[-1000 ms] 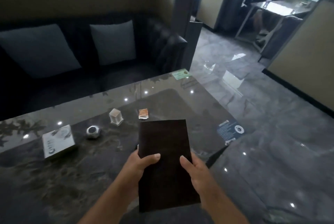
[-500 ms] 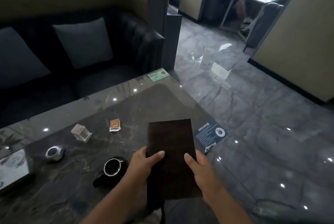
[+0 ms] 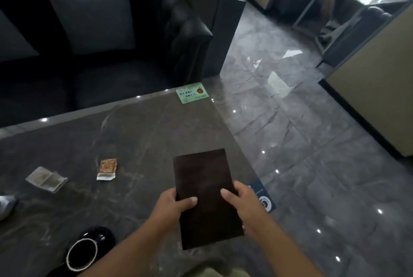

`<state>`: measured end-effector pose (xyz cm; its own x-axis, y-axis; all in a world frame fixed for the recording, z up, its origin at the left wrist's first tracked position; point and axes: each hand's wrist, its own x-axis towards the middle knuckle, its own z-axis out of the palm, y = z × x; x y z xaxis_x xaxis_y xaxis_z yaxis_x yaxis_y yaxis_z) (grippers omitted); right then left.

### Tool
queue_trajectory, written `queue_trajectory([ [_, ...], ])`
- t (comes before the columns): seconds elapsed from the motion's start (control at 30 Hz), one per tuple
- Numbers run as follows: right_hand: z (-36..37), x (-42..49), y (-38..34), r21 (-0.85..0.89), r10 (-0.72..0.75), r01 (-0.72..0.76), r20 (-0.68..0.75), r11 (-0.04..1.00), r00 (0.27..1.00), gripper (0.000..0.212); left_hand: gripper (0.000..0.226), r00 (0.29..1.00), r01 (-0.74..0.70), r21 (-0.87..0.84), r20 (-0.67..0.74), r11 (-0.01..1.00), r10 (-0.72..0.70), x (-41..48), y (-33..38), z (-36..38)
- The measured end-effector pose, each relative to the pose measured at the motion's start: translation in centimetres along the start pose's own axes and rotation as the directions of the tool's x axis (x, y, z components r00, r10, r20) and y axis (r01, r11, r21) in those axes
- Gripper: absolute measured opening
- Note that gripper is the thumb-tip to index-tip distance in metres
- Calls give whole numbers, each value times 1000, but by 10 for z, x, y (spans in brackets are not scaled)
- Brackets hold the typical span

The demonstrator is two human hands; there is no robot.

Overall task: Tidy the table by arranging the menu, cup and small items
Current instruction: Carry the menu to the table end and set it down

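A dark brown menu (image 3: pixel 205 192) is held over the right side of the dark marble table (image 3: pixel 138 133). My left hand (image 3: pixel 173 206) grips its left edge, thumb on top. My right hand (image 3: pixel 243 200) grips its right edge, thumb on top too. A black cup (image 3: pixel 83 252) with a white rim stands near the front left. A small orange-brown sachet (image 3: pixel 107 169) lies left of the menu. A clear small box (image 3: pixel 47 179) lies further left. A round metal item (image 3: pixel 5 206) shows at the left edge.
A green card (image 3: pixel 192 95) lies at the table's far right corner and a blue sticker (image 3: pixel 264 198) near its right edge, partly behind my right hand. A black sofa (image 3: pixel 111 64) with grey cushions stands behind. Glossy floor lies to the right.
The view has swung right and closer; the white box at the left has left the frame. The menu, in both hands, now sits nearer the table's right edge.
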<state>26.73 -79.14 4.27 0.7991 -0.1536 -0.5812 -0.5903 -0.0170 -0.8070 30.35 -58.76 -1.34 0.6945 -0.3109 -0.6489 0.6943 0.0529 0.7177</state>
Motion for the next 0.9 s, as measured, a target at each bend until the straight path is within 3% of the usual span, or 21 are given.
queue_trajectory([
  [0.27, -44, 112, -17, -119, 36, -14, 181, 993, 983, 10, 27, 983, 38, 15, -178, 999, -35, 54, 34, 26],
  [0.43, -67, 177, -26, -304, -6, 96, 283, 948, 959, 14, 24, 928, 102, 23, -361, 995, -87, 94, 42, 48],
  [0.67, -83, 232, -15, -508, -78, 204, 258, 837, 963, 13, 20, 837, 159, 82, -540, 984, -90, 141, 52, 64],
  [0.77, -87, 241, -14, -548, -125, 235, 231, 803, 965, 18, 19, 825, 195, 152, -560, 969, -78, 150, 54, 67],
  [0.9, -89, 247, -18, -568, -126, 218, 198, 794, 972, 8, 14, 818, 239, 199, -569, 950, -87, 157, 51, 70],
])
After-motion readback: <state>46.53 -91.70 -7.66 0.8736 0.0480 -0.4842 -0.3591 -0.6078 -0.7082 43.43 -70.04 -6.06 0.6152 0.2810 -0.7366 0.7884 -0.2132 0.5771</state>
